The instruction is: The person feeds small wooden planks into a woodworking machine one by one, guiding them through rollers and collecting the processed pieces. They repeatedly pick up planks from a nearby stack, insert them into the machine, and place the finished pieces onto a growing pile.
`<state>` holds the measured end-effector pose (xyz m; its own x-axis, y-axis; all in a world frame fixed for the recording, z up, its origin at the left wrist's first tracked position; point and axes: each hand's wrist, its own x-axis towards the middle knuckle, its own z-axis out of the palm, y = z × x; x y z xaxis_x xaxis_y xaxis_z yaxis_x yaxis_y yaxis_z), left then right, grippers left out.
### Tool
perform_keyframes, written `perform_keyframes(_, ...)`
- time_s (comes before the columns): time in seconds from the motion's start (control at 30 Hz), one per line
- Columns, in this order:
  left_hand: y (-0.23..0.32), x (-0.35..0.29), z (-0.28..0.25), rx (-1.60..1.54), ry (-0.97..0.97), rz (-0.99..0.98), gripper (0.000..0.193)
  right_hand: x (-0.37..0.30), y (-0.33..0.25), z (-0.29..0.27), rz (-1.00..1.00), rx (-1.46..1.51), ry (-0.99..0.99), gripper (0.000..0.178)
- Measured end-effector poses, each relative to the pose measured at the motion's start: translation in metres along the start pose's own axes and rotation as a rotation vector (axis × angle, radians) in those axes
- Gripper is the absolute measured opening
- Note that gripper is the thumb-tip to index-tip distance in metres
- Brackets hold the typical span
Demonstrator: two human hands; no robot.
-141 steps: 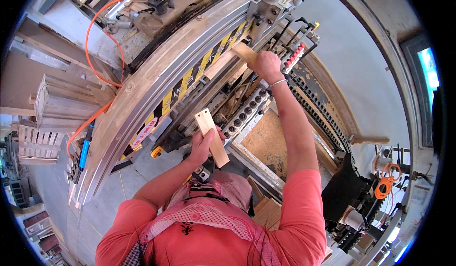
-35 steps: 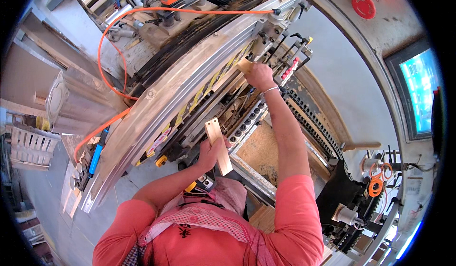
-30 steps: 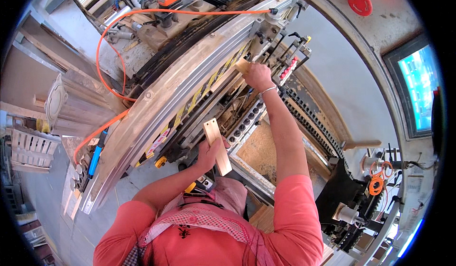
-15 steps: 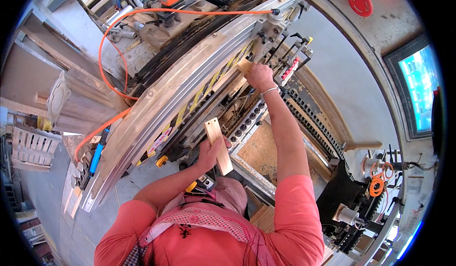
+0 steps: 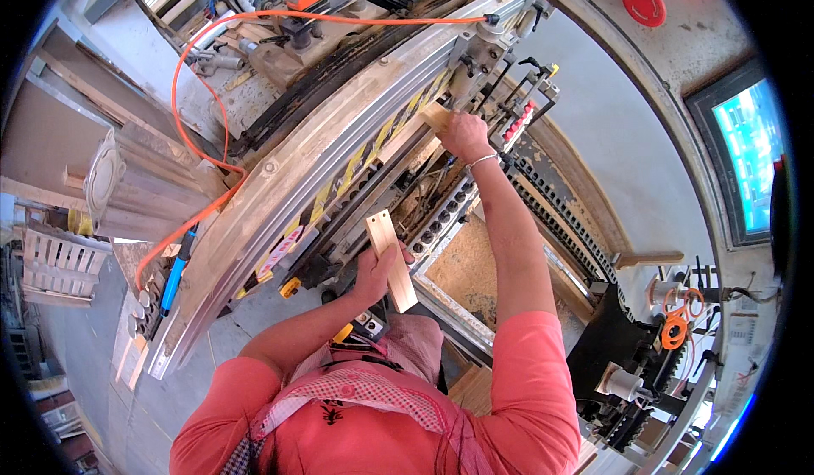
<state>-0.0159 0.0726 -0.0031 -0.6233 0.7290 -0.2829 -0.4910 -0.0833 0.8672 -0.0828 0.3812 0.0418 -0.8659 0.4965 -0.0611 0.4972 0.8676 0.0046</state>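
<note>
1. Our left hand [image 5: 373, 274] wraps around a pale wooden strip [image 5: 399, 283], 2 holes at its far end, near us at centre.
2. Our right hand [image 5: 465, 139], fingers curled, grips another wooden piece [image 5: 436, 118] farther off, right of a long rail [image 5: 326, 117].
3. A lit screen [image 5: 750, 148] glows at right.

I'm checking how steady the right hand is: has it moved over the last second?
No, no visible shift either way: the bare right hand, its grip on a pale yellow wooden piece, keeps its place left of the row of red round knobs.
</note>
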Motion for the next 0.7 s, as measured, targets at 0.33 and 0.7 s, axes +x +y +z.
perform_keyframes(0.33,0.003,-0.002,0.000,0.001,-0.008,-0.007,0.026,0.005,0.013,-0.001,0.052,0.081,0.033,0.040)
perform_keyframes(0.7,0.003,0.000,-0.004,0.006,-0.028,-0.031,0.026,0.006,0.015,-0.007,0.019,0.080,0.033,0.039)
